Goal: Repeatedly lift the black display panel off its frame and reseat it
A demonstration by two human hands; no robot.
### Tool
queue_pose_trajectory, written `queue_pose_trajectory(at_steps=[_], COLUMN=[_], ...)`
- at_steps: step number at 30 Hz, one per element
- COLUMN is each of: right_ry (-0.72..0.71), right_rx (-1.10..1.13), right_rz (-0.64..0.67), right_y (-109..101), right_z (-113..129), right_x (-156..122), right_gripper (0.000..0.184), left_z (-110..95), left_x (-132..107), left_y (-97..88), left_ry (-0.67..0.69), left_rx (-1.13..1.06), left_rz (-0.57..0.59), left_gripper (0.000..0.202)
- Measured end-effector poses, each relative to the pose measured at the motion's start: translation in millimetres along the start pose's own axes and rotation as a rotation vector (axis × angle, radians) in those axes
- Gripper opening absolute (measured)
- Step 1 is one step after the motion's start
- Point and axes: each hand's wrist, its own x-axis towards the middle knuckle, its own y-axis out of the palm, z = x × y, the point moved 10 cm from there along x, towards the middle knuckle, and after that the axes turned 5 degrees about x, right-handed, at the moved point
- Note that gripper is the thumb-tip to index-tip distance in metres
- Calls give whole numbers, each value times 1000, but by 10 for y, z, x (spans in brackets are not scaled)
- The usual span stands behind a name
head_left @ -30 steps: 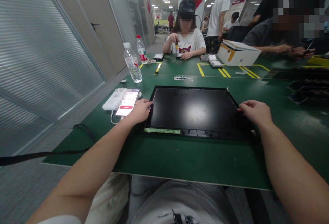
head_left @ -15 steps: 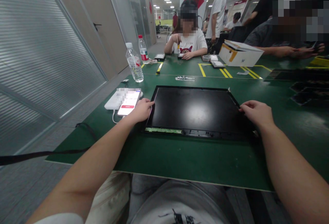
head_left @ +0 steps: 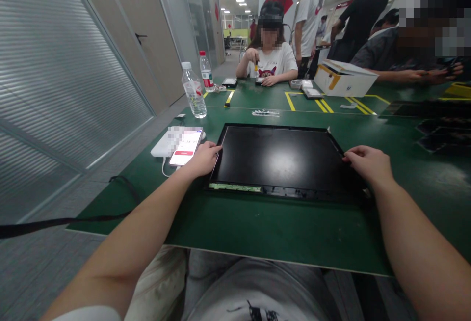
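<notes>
Gripping the black screen panel (head_left: 283, 159) near the front edge of the desk (head_left: 257, 227), the left hand (head_left: 202, 160) curls on its left side, the right hand (head_left: 368, 164) on its right.

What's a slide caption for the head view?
Left hand and right hand hold opposite edges of a black display panel lying flat on the green table.

Bare mat (head_left: 257, 227) before panel (head_left: 283, 159); phone (head_left: 185, 147) crowds left edge; bottle (head_left: 194, 90) beyond.

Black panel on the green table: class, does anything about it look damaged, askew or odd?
Yes. Along the near edge of the black panel, a green circuit strip lies exposed at the left, with no bezel covering it. Otherwise it lies flat on the table.
</notes>
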Motion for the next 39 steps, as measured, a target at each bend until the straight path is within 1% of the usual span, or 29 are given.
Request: queue_pose_trajectory(at_steps=[5,10,18,22,27,32,39], right_ry=[17,25,71,89,74,80,68], right_rx=[38,119,189,213,207,267,250], right_rz=[10,9,26,33,26,55,47], right_y=[18,39,37,36,39,89,77], right_z=[-57,-95,-69,-50,-62,-149,-96], right_x=[39,56,-11,-38,-21,18,0], right_gripper=[15,15,10,9,6,5,6], left_z=[-11,-21,-88,-84,-66,-55,-54], left_x=[-10,11,-19,-25,-26,-25,-26], left_y=[-6,-9,-60,-77,-94,-72,-85], left_ry=[16,17,14,16,20,12,8], left_rx=[15,42,47,45,24,35,25], left_rz=[-53,-76,-52,-57,-79,-58,-81], left_gripper=[54,55,55,54,52,53,55])
